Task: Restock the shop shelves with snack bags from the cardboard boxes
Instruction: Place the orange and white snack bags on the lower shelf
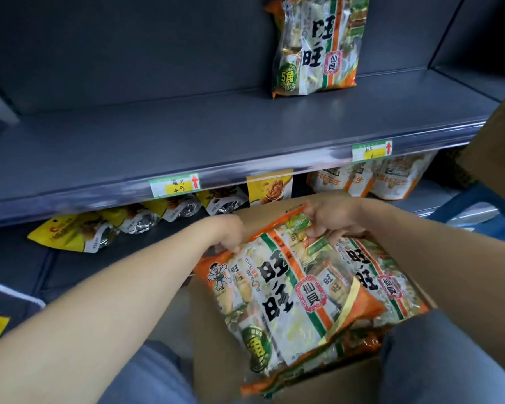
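Note:
An orange, white and green snack bag (277, 304) lies on top of more such bags in an open cardboard box (216, 351) in front of me. My left hand (229, 233) grips the bag's top left corner. My right hand (331, 217) pinches its top edge on the right. A second bag (382, 284) of the same kind lies beside it to the right. One matching bag (315, 45) stands upright at the back of the grey shelf (164, 132) above, right of centre.
The shelf's front rail carries two price labels (175, 185) (372, 151). Below it, yellow nut bags (70, 233) lie tipped over and orange peanut bags (391, 179) stand at right. Another cardboard box (499, 135) sits at far right over a blue frame (473, 205).

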Available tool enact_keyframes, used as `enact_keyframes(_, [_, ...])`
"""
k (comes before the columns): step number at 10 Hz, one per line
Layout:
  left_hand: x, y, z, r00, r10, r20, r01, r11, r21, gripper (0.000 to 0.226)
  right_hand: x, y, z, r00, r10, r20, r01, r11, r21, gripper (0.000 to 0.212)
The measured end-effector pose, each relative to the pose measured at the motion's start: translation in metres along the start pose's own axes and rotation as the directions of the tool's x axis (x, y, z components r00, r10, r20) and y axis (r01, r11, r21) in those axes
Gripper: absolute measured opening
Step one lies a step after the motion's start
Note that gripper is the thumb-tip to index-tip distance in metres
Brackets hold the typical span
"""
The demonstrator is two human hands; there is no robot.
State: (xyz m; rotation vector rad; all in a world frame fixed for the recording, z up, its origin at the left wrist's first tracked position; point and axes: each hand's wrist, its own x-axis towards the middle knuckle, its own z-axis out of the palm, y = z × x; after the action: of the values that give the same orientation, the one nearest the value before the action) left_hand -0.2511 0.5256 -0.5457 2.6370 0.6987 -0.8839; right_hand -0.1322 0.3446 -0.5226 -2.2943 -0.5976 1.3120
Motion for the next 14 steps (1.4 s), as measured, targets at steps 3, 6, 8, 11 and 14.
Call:
enact_keyframes(3, [-0.055,0.077,-0.111,0.885,0.238,-0.400,-0.160,0.963,0.218,0.026,-0.037,0.001,-0.115,0.932,-0.144,-0.332,0.221,0.953,0.206,0.014])
enact_keyframes(6, [-0.030,0.099,-0.177,0.428,-0.172,-0.887,-0.229,0.929,-0.291,0.057,-0.040,-0.033,-0.183,0.602,-0.050,-0.797,0.600,0.687,0.410,0.029])
enact_keyframes(8, [0.007,0.110,-0.199,0.792,-0.324,-0.518,-0.412,0.344,-0.844,0.092,-0.023,-0.048,-0.218,0.507,-0.003,-0.862,0.705,0.576,0.413,0.029])
enact_keyframes(11, [0.054,0.138,-0.257,0.557,-0.362,-0.748,-0.697,0.286,-0.658,0.054,0.018,-0.053,-0.287,0.487,0.005,-0.873,0.787,0.431,0.442,0.027])
enact_keyframes(14, [0.114,0.141,-0.229,0.742,-0.240,-0.626,-0.535,0.351,-0.768,0.077,0.078,-0.021,-0.271,0.633,-0.016,-0.774,0.519,0.751,0.408,0.070])
